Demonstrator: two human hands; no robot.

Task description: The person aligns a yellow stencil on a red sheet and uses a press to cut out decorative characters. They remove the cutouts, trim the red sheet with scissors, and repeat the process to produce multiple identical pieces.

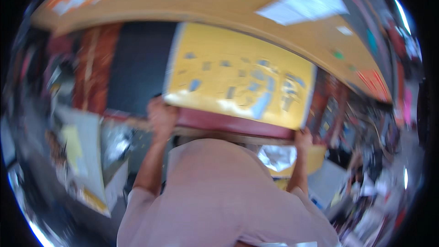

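A large yellow sheet [206,64] with scattered grey-blue patches and pale side borders lies before me on the work surface. My left hand [162,115] is closed at its near left corner. At the near right corner, my right hand [303,138] is closed on the sheet's edge. Motion smears the fingers of both hands. Along the sheet's near side, between my hands, runs a dark red strip [233,122]. A black panel [141,66] lies just left of the sheet.
Behind the sheet stretches a tan board [228,7] bearing a white paper [305,2] and green marks. A reddish-brown panel [93,68] is farther left. Pale sheets [84,151] stand low on the left. Crumpled silvery material [277,157] sits below the right side. Blurred clutter fills the right.
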